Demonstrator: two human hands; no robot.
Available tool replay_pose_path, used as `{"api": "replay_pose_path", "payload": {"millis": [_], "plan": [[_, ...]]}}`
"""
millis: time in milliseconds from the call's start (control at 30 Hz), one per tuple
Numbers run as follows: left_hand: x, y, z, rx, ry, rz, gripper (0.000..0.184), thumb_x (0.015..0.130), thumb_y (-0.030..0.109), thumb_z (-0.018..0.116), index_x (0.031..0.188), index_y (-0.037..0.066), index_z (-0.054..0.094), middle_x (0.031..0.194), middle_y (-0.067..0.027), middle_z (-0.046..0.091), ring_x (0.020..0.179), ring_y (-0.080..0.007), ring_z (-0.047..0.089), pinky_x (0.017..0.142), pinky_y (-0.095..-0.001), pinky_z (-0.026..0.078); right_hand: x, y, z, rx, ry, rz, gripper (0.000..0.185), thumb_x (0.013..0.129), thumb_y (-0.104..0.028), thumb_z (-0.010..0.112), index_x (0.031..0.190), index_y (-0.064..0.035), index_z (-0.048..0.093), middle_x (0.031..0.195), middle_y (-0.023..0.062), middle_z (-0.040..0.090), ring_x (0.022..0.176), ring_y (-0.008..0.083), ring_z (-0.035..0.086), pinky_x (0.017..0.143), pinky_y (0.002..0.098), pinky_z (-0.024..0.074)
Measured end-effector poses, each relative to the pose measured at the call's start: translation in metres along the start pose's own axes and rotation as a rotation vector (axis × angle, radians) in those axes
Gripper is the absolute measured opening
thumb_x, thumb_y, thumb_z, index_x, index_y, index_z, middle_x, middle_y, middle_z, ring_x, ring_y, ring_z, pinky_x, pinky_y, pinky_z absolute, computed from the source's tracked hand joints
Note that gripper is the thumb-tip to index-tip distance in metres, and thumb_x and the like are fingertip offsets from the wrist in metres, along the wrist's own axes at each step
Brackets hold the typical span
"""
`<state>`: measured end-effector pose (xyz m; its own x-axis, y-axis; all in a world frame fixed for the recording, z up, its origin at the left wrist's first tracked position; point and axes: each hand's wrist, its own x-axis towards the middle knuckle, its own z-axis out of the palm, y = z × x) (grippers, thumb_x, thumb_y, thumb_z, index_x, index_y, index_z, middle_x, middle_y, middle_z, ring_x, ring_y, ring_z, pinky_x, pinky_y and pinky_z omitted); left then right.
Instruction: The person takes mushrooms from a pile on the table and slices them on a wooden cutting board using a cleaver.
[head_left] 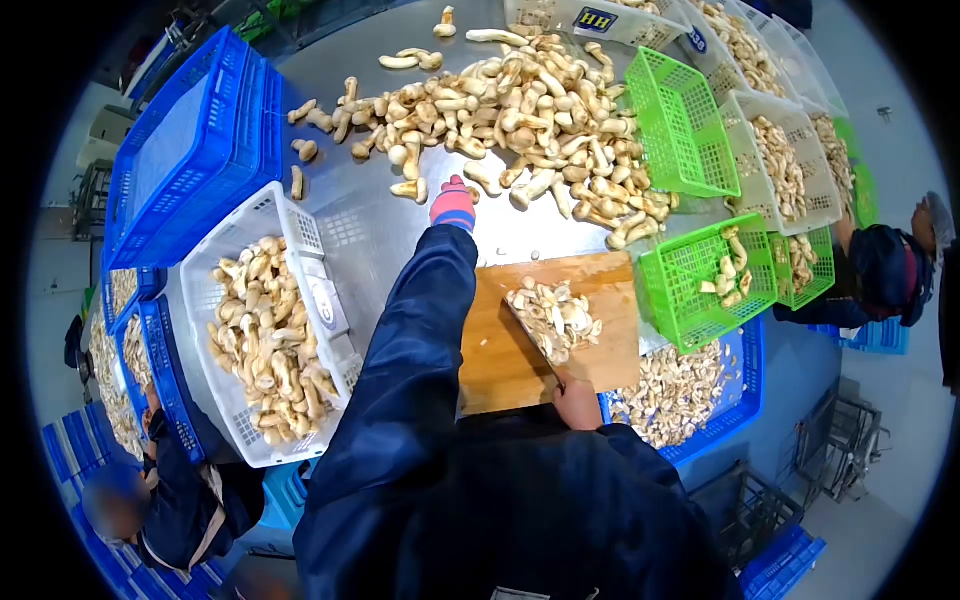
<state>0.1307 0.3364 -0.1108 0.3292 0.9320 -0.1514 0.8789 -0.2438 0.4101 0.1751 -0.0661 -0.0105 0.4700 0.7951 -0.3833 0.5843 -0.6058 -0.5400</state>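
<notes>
My left hand point(454, 206), in a pink and purple glove, reaches out to the near edge of a mushroom heap point(520, 105) on the metal table. Its fingers are bent around a small tan mushroom point(473, 194), partly hidden by the glove. My right hand point(578, 403) is closed on the handle of a knife, whose blade point(536, 340) lies slantwise over the wooden cutting board point(490, 345). Sliced mushrooms point(560, 315) form a loose pile on the board, along the right side of the blade.
To the left stand a white crate point(212, 290) of whole mushrooms and stacked blue crates point(190, 150). Green baskets point(680, 120) and white crates point(820, 210) line the right. A blue tray point(748, 400) holds mushroom pieces. Other people point(185, 500) work at both sides.
</notes>
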Motion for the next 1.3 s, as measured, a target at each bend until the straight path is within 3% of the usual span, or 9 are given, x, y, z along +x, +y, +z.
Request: {"api": "replay_pose_path", "payload": {"millis": [100, 233, 333, 433, 567, 700, 867, 1100, 1300], "plan": [[-0.018, -0.006, -0.014, 0.039, 0.065, 0.104, 0.052, 0.074, 0.02, 0.06, 0.123, 0.008, 0.044, 0.095, -0.0171, 0.059, 0.085, -0.0335, 0.059, 0.071, -0.0412, 0.048, 0.002, -0.001, -0.003, 0.022, -0.056, 0.025, 0.023, 0.072, -0.013, 0.057, 0.093, -0.0028, 0.061, 0.071, 0.0237, 0.059, 0.07, 0.0408, 0.057, 0.067, 0.0469, 0.0467], [-0.092, -0.025, -0.06, -1.376, -0.292, -0.217, 0.034, 0.077, 0.004, 0.057, 0.11, 0.007, 0.052, 0.095, -0.0095, 0.059, 0.083, -0.0207, 0.059, 0.072, -0.0288, 0.048, 0.004, 0.006, -0.004, 0.001, -0.062, -0.04, 0.025, 0.074, -0.016, 0.056, 0.095, -0.003, 0.061, 0.075, 0.0257, 0.059, 0.07, 0.0423, 0.057, 0.065, 0.049, 0.0467], [-0.18, -0.043, -0.063, -1.778, -0.4, -0.264, 0.029, 0.08, 0.0, 0.053, 0.108, 0.007, 0.051, 0.097, -0.0094, 0.058, 0.079, -0.0185, 0.058, 0.067, -0.0259, 0.049, 0.004, 0.001, -0.007, 0.103, -0.106, -0.054, 0.023, 0.074, -0.018, 0.054, 0.085, 0.0018, 0.059, 0.073, 0.0266, 0.057, 0.07, 0.0442, 0.055, 0.064, 0.0489, 0.0444], [-0.247, -0.039, -0.049, -1.858, -0.325, -0.636, 0.028, 0.081, -0.001, 0.053, 0.108, 0.006, 0.051, 0.096, -0.0099, 0.058, 0.076, -0.017, 0.057, 0.064, -0.0257, 0.049, 0.012, -0.018, -0.017, 0.195, -0.139, -0.104, 0.023, 0.075, -0.018, 0.052, 0.081, 0.0039, 0.056, 0.071, 0.0269, 0.056, 0.071, 0.0442, 0.055, 0.062, 0.0468, 0.0438], [-0.294, -0.05, -0.01, -0.97, -0.111, -0.311, 0.029, 0.079, 0.002, 0.059, 0.107, 0.005, 0.05, 0.098, -0.0125, 0.057, 0.088, -0.0195, 0.058, 0.071, -0.0267, 0.048, 0.015, -0.03, -0.011, 0.079, -0.195, -0.146, 0.02, 0.071, -0.012, 0.052, 0.078, 0.0035, 0.061, 0.071, 0.0267, 0.057, 0.07, 0.0417, 0.057, 0.068, 0.0463, 0.0456], [-0.314, -0.017, -0.013, -0.282, 0.16, -0.002, 0.042, 0.074, 0.006, 0.066, 0.113, 0.005, 0.049, 0.087, -0.007, 0.058, 0.075, -0.0163, 0.057, 0.066, -0.0268, 0.047, 0.014, -0.034, -0.007, 0.043, -0.236, -0.128, 0.02, 0.071, -0.012, 0.052, 0.078, 0.0039, 0.062, 0.071, 0.0266, 0.058, 0.071, 0.0403, 0.058, 0.069, 0.0459, 0.0467], [-0.312, -0.019, 0.011, -1.017, -0.137, -0.504, 0.036, 0.082, 0.011, 0.06, 0.114, 0.002, 0.046, 0.079, -0.0061, 0.059, 0.06, -0.0111, 0.056, 0.049, -0.0244, 0.046, 0.015, -0.029, -0.001, 0.038, -0.24, -0.147, 0.021, 0.072, -0.012, 0.052, 0.078, 0.0046, 0.062, 0.072, 0.0267, 0.059, 0.072, 0.0398, 0.059, 0.071, 0.0453, 0.0472], [-0.289, -0.01, 0.018, -1.067, -0.145, -0.696, 0.034, 0.076, 0.012, 0.064, 0.103, 0.001, 0.048, 0.08, -0.0111, 0.061, 0.058, -0.0201, 0.06, 0.047, -0.0288, 0.049, -0.002, -0.034, -0.005, -0.066, -0.258, -0.155, 0.019, 0.076, -0.008, 0.047, 0.085, 0.0045, 0.057, 0.075, 0.026, 0.06, 0.072, 0.0403, 0.06, 0.067, 0.0462, 0.0475], [-0.291, -0.072, 0.079, -0.493, -0.07, -0.109, 0.039, 0.074, 0.015, 0.068, 0.109, 0.007, 0.051, 0.092, -0.0099, 0.064, 0.077, -0.026, 0.063, 0.066, -0.0362, 0.052, -0.035, -0.035, -0.031, 0.02, -0.351, 0.064, 0.018, 0.077, -0.011, 0.051, 0.092, -0.0002, 0.052, 0.079, 0.0246, 0.058, 0.08, 0.0426, 0.056, 0.068, 0.0463, 0.0446]]}}
